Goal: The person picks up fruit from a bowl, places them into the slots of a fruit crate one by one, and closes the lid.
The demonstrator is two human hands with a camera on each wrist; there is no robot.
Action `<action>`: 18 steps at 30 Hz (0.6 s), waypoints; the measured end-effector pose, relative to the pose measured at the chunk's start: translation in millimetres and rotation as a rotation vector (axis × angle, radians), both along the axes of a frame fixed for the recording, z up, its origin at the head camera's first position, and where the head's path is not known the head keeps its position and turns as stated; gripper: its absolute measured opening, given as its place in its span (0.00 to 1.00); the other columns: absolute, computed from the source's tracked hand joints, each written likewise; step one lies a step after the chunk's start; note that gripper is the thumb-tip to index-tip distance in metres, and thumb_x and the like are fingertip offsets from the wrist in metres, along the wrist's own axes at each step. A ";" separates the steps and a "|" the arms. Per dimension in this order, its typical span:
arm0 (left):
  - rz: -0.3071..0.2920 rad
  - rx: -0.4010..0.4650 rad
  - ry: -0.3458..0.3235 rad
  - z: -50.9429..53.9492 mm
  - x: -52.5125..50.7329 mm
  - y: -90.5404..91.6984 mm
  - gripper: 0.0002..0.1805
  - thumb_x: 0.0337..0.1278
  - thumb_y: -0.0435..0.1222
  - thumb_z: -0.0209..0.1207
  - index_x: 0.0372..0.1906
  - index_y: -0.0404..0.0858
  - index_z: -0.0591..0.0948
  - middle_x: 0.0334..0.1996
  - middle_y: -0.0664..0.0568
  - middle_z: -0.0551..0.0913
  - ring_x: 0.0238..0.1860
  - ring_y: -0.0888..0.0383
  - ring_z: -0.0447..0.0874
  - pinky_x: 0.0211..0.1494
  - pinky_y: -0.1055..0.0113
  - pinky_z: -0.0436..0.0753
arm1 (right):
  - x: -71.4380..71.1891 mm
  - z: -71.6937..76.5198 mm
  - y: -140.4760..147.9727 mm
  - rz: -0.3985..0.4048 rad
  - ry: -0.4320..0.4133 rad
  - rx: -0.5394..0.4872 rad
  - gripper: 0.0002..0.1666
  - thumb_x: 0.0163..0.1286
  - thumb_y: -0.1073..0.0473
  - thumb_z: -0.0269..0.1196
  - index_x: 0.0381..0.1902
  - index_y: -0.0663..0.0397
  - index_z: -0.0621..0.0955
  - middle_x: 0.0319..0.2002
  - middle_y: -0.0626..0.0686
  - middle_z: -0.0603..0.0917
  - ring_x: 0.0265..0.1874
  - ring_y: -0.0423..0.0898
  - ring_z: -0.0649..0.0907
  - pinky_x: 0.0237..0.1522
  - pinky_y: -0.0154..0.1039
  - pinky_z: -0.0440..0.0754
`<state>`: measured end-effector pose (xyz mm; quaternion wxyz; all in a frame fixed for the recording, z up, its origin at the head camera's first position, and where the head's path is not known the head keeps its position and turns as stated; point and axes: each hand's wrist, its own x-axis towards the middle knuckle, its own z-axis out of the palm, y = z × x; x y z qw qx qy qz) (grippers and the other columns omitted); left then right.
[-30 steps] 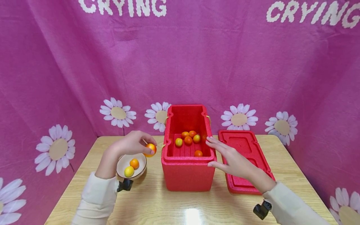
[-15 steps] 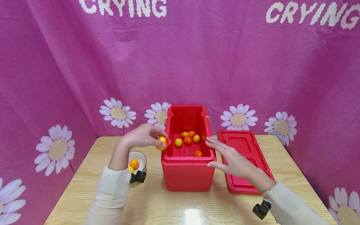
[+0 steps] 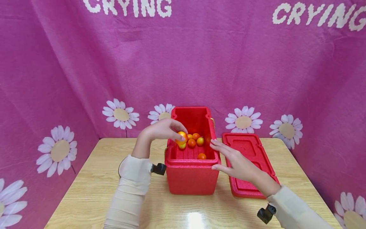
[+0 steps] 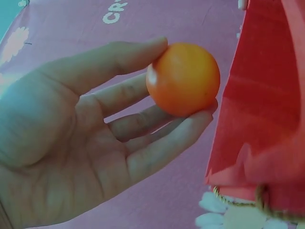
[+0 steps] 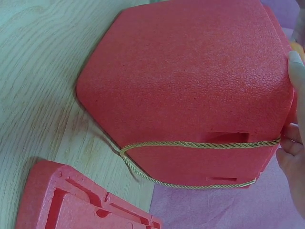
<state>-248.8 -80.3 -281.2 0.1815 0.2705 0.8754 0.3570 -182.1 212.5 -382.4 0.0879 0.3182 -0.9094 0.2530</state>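
My left hand pinches an orange-yellow fruit between thumb and fingers, above the left side of the open red box. In the left wrist view the round fruit is held at the fingertips, with the box wall to its right. Several small orange and yellow fruits lie on the box floor, one of them apart near the front. My right hand rests on the box's right rim, fingers extended. The right wrist view shows its fingers along the box edge.
A red lid lies on the wooden table right of the box. A bowl's edge shows from behind my left sleeve, its contents hidden. Gold rope hangs on the box side. A pink curtain with flowers stands behind.
My left hand has carried the fruit rightward from beside the bowl to above the box, and its sleeve now covers most of the bowl. My right hand has stayed on the rim.
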 end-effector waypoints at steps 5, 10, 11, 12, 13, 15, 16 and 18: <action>-0.005 0.014 -0.063 -0.8 -14.2 15.6 0.20 0.55 0.38 0.63 0.54 0.38 0.81 0.51 0.47 0.83 0.44 0.56 0.83 0.53 0.57 0.84 | 0.0 0.2 1.7 -0.017 -0.004 0.008 0.46 0.57 0.37 0.66 0.71 0.45 0.66 0.72 0.52 0.67 0.70 0.54 0.68 0.56 0.50 0.80; -0.008 -0.017 -0.164 -3.4 -33.5 30.1 0.19 0.57 0.38 0.62 0.55 0.39 0.80 0.53 0.47 0.82 0.46 0.55 0.82 0.58 0.56 0.82 | 0.3 -0.7 2.4 -0.019 -0.018 0.005 0.47 0.57 0.34 0.65 0.71 0.44 0.66 0.72 0.51 0.66 0.71 0.54 0.68 0.57 0.51 0.80; -0.013 -0.032 -0.183 -4.5 -37.9 32.3 0.19 0.58 0.38 0.61 0.55 0.39 0.80 0.53 0.47 0.82 0.46 0.56 0.82 0.58 0.57 0.82 | 0.2 -0.8 2.2 -0.018 -0.018 0.005 0.47 0.58 0.34 0.64 0.71 0.43 0.66 0.72 0.51 0.66 0.71 0.54 0.68 0.57 0.51 0.80; -0.012 -0.045 -0.208 -5.5 -41.9 34.6 0.19 0.59 0.37 0.61 0.56 0.38 0.80 0.53 0.47 0.82 0.46 0.55 0.82 0.59 0.57 0.82 | 0.0 -1.0 2.1 -0.016 -0.018 0.005 0.47 0.58 0.34 0.64 0.71 0.43 0.66 0.72 0.51 0.66 0.71 0.54 0.68 0.57 0.51 0.80; -0.018 -0.058 -0.233 -7.3 -46.2 36.9 0.20 0.60 0.37 0.60 0.56 0.37 0.79 0.53 0.46 0.81 0.46 0.55 0.81 0.60 0.57 0.81 | -0.1 -1.0 1.9 -0.014 -0.018 0.003 0.47 0.58 0.34 0.64 0.71 0.43 0.66 0.72 0.51 0.66 0.71 0.54 0.68 0.56 0.51 0.80; -0.025 -0.091 -0.283 -10.0 -53.7 42.1 0.20 0.61 0.36 0.59 0.57 0.35 0.79 0.52 0.45 0.81 0.46 0.54 0.81 0.61 0.57 0.80 | -0.5 -1.1 1.6 -0.013 -0.015 0.003 0.47 0.58 0.34 0.64 0.71 0.43 0.66 0.72 0.51 0.66 0.71 0.54 0.68 0.56 0.51 0.80; -0.029 -0.125 -0.300 -10.7 -57.2 45.4 0.19 0.61 0.35 0.58 0.57 0.35 0.79 0.51 0.45 0.82 0.46 0.54 0.81 0.60 0.58 0.81 | -0.6 -1.0 1.4 -0.012 -0.012 0.003 0.47 0.58 0.34 0.64 0.71 0.44 0.66 0.72 0.51 0.66 0.71 0.54 0.68 0.57 0.51 0.80; -0.034 -0.164 -0.327 -13.3 -63.0 50.2 0.19 0.62 0.36 0.58 0.57 0.35 0.79 0.49 0.46 0.82 0.45 0.55 0.80 0.60 0.61 0.81 | -1.0 -0.7 1.1 -0.007 -0.008 0.003 0.47 0.58 0.35 0.65 0.71 0.44 0.66 0.72 0.52 0.66 0.70 0.54 0.68 0.57 0.51 0.80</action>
